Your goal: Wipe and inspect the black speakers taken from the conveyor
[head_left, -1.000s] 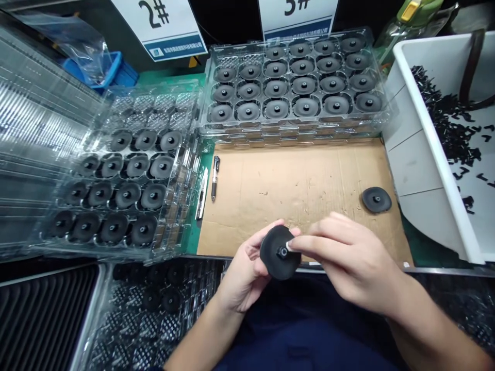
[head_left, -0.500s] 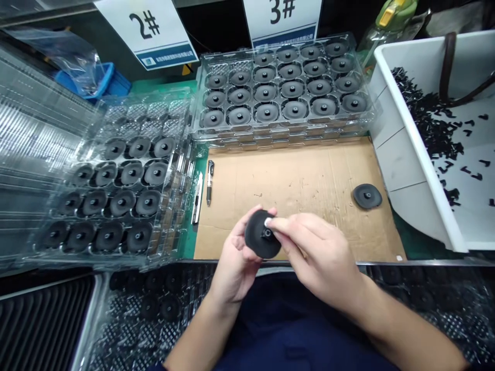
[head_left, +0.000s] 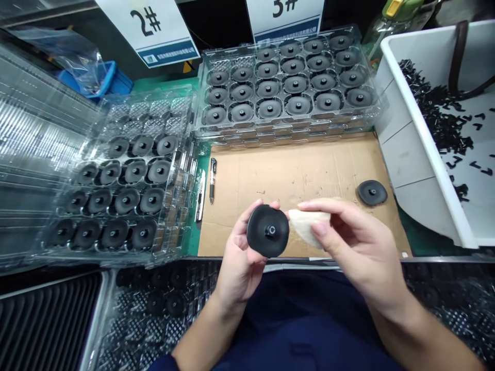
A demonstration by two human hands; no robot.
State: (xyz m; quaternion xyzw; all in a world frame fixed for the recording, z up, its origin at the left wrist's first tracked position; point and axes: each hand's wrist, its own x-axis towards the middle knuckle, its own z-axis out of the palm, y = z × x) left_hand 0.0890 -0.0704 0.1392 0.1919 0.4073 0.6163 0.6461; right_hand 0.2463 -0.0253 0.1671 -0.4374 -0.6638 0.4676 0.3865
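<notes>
A round black disc (head_left: 258, 238) with a short hollow stem at its centre faces me, held by its rim in my left hand (head_left: 237, 252). My right hand (head_left: 358, 247) pinches a folded cream-white cloth pad (head_left: 307, 224) between thumb and fingers. The pad is just right of the disc, close to its edge; whether they touch I cannot tell. On the cardboard sheet (head_left: 251, 165), to the right, lies a second black disc (head_left: 372, 192), stem up.
Clear plastic trays of similar discs stand at the left (head_left: 170, 206) and back (head_left: 294, 123). A white bin (head_left: 436, 175) with small black pieces is at right. A pen (head_left: 212, 180) and a utility knife (head_left: 200, 196) lie left of centre. Blue bin (head_left: 119, 82) back left.
My right hand has moved off the disc to the right, and the white cloth pad now shows in its fingers. My left hand still holds the disc, turned more towards me.
</notes>
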